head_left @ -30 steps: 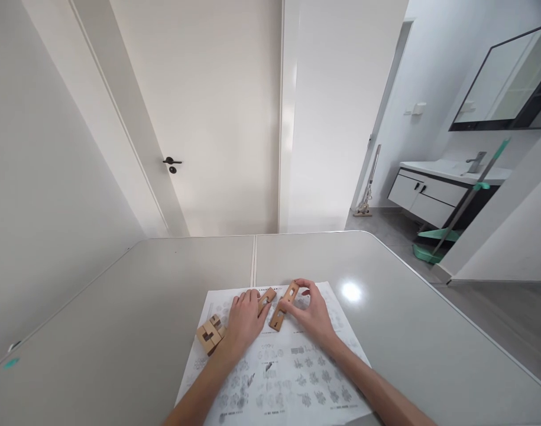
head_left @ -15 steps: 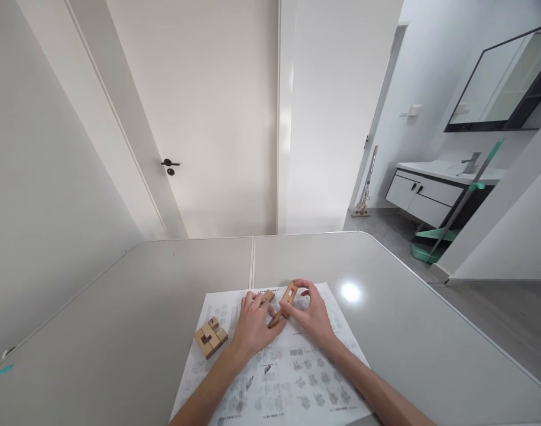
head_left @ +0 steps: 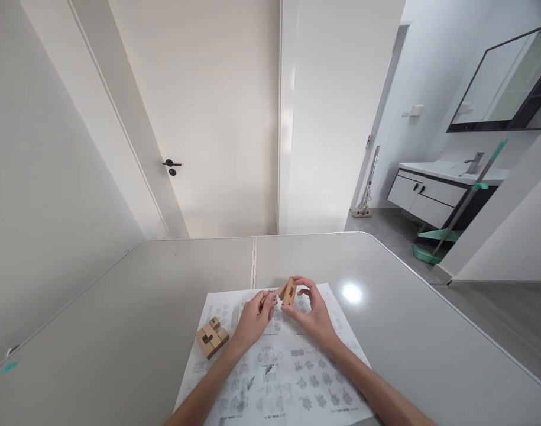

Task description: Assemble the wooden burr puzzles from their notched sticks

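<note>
Between the thumb and fingers of my right hand [head_left: 313, 307] is a notched wooden puzzle piece [head_left: 290, 292], tilted upright with a dark slot showing. My left hand [head_left: 255, 316] is closed just to its left, pinching another small wooden puzzle piece [head_left: 270, 297] that its fingers partly cover. The two pieces are close together; I cannot tell whether they touch. Under both hands lies a printed instruction sheet [head_left: 279, 355] with rows of small grey diagrams. A wooden block puzzle [head_left: 211, 338] with a dark recess rests on the sheet's left side, beside my left forearm.
The grey table [head_left: 119, 313] has a seam running to its far edge. Beyond stands a white door [head_left: 217, 118] with a black handle. At right are a washbasin cabinet [head_left: 425, 192], a mop [head_left: 368, 189] and a green dustpan [head_left: 426, 254].
My left hand has drawn its fingers together and raised its piece toward the right-hand piece. The right-hand piece has turned to show another face. The block puzzle has stayed in place.
</note>
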`<control>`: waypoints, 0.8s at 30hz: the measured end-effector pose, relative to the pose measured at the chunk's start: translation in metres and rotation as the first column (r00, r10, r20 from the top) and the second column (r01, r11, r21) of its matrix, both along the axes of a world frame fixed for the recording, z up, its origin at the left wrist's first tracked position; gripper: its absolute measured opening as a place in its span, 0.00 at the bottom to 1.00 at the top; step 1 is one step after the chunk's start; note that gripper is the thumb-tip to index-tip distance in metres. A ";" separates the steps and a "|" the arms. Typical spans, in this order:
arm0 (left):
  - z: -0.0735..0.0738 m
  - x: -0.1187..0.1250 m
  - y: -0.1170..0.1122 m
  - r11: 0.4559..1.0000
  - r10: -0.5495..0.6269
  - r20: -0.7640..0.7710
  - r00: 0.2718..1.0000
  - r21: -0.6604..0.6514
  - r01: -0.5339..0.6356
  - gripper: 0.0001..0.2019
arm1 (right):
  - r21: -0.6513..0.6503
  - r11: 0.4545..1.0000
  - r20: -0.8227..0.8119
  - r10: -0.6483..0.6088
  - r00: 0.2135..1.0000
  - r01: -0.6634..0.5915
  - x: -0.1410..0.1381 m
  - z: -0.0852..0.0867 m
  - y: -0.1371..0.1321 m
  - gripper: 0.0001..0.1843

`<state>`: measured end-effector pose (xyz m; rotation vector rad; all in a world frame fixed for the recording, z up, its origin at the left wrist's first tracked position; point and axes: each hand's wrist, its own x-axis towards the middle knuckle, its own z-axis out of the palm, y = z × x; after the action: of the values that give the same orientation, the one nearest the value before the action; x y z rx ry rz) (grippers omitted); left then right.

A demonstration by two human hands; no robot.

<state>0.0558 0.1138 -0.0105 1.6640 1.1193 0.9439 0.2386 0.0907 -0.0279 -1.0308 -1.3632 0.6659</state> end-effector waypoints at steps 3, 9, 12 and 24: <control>0.000 -0.001 0.003 0.985 -0.051 0.156 0.986 -0.152 0.075 0.26 | 0.013 0.994 -0.073 0.106 0.992 -0.105 -0.002 -0.002 0.001 0.30; 0.001 -0.007 0.006 0.941 0.023 0.286 0.958 -0.330 0.076 0.26 | 0.033 0.984 -0.173 0.179 0.969 -0.176 -0.003 -0.005 0.003 0.31; 0.004 -0.010 0.005 0.918 0.035 0.355 0.934 -0.380 0.110 0.24 | 0.021 0.985 -0.222 0.171 0.960 -0.170 -0.001 -0.007 0.004 0.30; 0.020 -0.019 0.003 0.863 -0.112 0.417 0.902 -0.409 0.297 0.20 | -0.024 0.941 -0.253 0.321 0.913 -0.337 0.000 0.003 -0.004 0.34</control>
<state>0.0368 0.1169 0.0096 1.1182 0.7969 0.7412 0.2390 0.0871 -0.0254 -0.7445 -1.3118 1.0628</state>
